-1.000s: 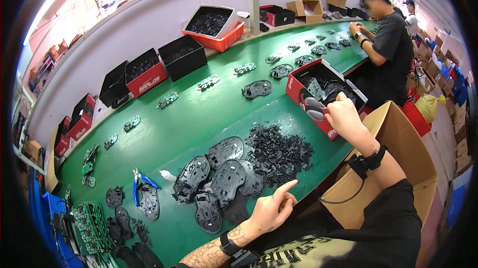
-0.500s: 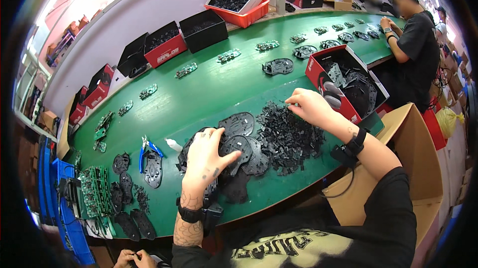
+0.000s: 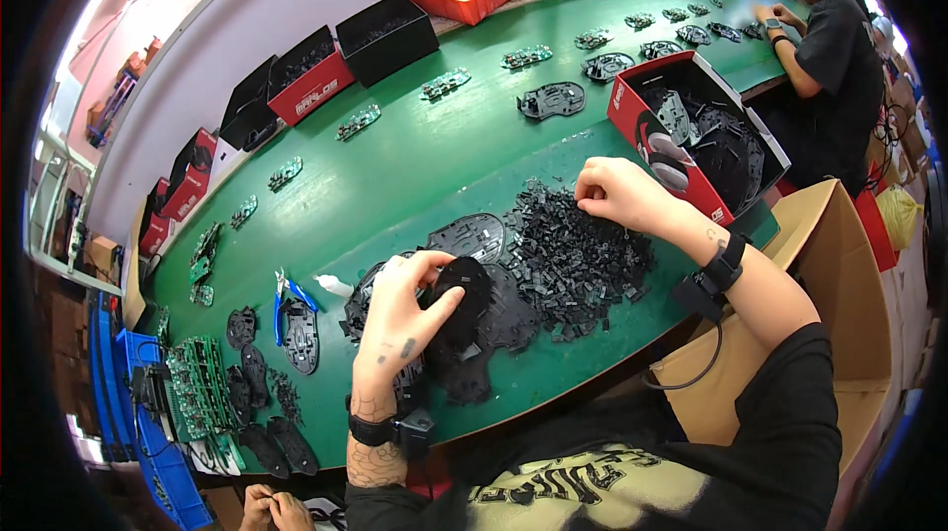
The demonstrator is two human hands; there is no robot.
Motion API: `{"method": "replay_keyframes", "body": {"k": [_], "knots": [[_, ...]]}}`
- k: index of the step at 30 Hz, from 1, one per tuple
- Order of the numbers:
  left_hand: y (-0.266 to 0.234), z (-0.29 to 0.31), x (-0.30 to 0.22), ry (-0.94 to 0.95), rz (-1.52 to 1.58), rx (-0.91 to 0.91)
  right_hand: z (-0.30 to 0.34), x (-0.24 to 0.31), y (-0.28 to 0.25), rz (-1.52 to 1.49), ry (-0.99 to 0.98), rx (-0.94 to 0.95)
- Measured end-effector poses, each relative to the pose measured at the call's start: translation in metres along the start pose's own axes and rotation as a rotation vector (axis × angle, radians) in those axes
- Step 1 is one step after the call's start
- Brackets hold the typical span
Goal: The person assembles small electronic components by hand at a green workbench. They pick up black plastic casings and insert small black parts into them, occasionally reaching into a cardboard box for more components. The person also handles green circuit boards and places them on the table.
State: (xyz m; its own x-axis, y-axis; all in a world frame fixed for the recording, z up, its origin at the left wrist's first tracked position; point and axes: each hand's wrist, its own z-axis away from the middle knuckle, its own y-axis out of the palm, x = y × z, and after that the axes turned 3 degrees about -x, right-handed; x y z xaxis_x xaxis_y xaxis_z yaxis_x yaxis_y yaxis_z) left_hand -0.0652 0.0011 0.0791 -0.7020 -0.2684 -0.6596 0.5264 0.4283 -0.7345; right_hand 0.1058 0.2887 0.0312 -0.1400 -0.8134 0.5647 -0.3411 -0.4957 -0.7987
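Observation:
My left hand (image 3: 400, 309) grips a dark mouse shell (image 3: 464, 286) by its edge, thumb on the near side and fingers on the far side. The shell is tilted above other black mouse shells (image 3: 468, 237) lying on the green table. To the right lies a heap of small black plastic parts (image 3: 568, 269). Over the heap's far right side is my right hand (image 3: 622, 195), its fingertips pinched together and pointing down. Whatever sits between those fingertips is too small or hidden to make out.
Blue-handled cutters (image 3: 280, 309) and a white bottle (image 3: 335, 285) lie to the left. Green circuit boards (image 3: 445, 84) line the far side. A red box of shells (image 3: 681, 161) stands at right, beside a cardboard carton (image 3: 790, 334). A co-worker (image 3: 825, 57) sits far right; another person's hands (image 3: 275, 508) show at lower left.
My left hand has raised and tilted a shell from the stack. My right hand has moved slightly right over the heap, its fingers closing together. The whole view has shifted a little.

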Motion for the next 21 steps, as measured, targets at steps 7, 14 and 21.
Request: {"method": "replay_keyframes", "body": {"k": [7,14,21], "knots": [[-0.002,0.0,-0.004,-0.141,0.844,-0.167,-0.003,0.0,-0.001,-0.078,0.089,0.049],[0.02,0.001,-0.026,-0.388,1.287,0.147,-0.001,0.004,0.005,0.007,-0.102,-0.003],[0.042,0.007,-0.005,-0.519,1.734,0.09,-0.001,0.01,-0.006,-0.095,-0.023,0.015]]}}
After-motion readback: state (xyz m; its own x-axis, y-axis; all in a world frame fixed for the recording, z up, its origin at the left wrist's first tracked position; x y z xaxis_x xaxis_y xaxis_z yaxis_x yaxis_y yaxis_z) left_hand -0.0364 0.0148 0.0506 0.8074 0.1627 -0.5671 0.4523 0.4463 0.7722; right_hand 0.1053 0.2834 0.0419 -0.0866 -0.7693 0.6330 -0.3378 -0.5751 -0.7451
